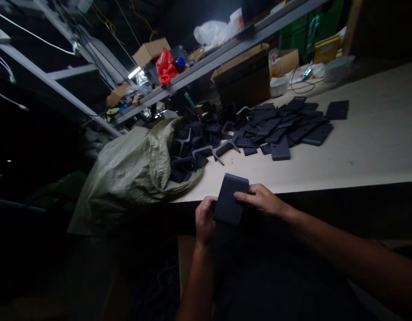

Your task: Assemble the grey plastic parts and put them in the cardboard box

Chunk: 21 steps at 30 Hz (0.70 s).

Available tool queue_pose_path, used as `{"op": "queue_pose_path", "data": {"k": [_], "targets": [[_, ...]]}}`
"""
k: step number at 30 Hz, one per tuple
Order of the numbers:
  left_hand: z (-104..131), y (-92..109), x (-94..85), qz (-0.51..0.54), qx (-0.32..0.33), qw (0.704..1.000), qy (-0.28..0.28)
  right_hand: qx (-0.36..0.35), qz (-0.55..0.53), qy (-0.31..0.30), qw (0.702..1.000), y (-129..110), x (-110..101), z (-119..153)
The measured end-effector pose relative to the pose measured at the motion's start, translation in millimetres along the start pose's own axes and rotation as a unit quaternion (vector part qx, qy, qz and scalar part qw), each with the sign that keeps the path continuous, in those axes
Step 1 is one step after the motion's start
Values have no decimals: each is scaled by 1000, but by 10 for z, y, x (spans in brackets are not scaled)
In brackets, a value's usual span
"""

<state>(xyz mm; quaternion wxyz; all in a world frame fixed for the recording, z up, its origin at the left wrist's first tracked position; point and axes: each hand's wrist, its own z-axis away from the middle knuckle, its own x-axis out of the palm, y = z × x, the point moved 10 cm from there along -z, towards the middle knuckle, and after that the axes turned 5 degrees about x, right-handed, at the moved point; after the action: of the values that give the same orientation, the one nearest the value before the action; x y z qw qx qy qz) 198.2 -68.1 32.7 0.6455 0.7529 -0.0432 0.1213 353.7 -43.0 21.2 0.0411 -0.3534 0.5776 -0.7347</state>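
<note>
A dark grey rectangular plastic cover point(230, 200) is held up in front of the table's near edge. My right hand point(261, 199) grips its right side, thumb lying across the face. On the opposite edge my left hand point(206, 216) is closed around the piece, its fingertips partly hidden. Beyond, similar flat black plastic pieces point(281, 149) lie heaped on the table point(369, 147). Left of that heap, bent black brackets point(226, 148) spill from the mouth of a woven sack point(132, 160).
Behind the heap stands an open cardboard box point(242, 78). A metal shelf point(199, 67) runs above the table, carrying a red plastic bag point(166, 67) and other clutter. A single black piece point(337, 110) lies apart at the right. Below the table it is dark.
</note>
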Motion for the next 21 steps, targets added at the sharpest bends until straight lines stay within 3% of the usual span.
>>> {"op": "queue_pose_path", "data": {"k": [3, 6, 8, 12, 16, 19, 21], "targets": [[-16, -104, 89, 69, -94, 993, 1, -58, 155, -71, 984, -118, 132, 156], [10, -268, 310, 90, -204, 974, -35, -118, 327, -111, 931, -122, 231, 272], [21, -323, 473, 93, -227, 968, -52, -135, 341, -113, 923, -77, 232, 301], [5, -277, 678, 73, -146, 986, -24, -129, 202, -54, 969, 38, 71, 348], [52, -203, 824, 49, -77, 996, -19, -162, 141, 38, 976, 60, -74, 514], [60, -181, 912, 61, -75, 995, -36, -161, 122, 46, 978, 51, -80, 556], [19, -163, 878, 55, -74, 996, -12, -161, 115, 34, 980, 9, -94, 517]]}}
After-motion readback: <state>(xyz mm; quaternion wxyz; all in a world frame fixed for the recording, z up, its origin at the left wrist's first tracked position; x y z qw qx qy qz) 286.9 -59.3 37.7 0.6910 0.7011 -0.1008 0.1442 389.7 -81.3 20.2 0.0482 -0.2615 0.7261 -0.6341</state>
